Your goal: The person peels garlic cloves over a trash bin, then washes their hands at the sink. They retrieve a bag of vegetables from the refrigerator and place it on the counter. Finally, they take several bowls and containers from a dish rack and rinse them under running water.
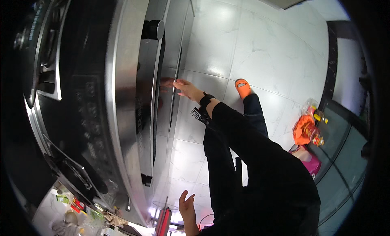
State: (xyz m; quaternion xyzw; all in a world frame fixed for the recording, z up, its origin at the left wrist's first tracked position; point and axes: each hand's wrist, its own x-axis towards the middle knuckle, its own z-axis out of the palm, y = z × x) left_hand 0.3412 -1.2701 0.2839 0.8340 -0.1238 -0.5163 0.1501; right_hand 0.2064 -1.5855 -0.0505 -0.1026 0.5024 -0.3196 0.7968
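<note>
My right hand (186, 89), with a black band on the wrist, reaches across to the stainless-steel cooker unit. Its fingertips pinch the thin edge of a glossy dark lower front panel (172, 105); the hand is mirrored in that surface. Above that panel, a long bar handle (157, 68) with round black end mounts (154, 29) runs along the front. Down at the bottom of the picture my left hand (187, 207) hangs in the air, fingers loosely apart and holding nothing. A dark tag with printed codes (196, 113) shows below my right wrist.
An orange slipper (242, 88) is on the pale tiled floor (262, 47). Bottles (317, 138), an orange bag (300, 130) and a pink package (310, 159) stand by a framed glass panel (335, 144). Food packets (77, 204) crowd the counter, lower left. A red object (163, 222) stands nearby.
</note>
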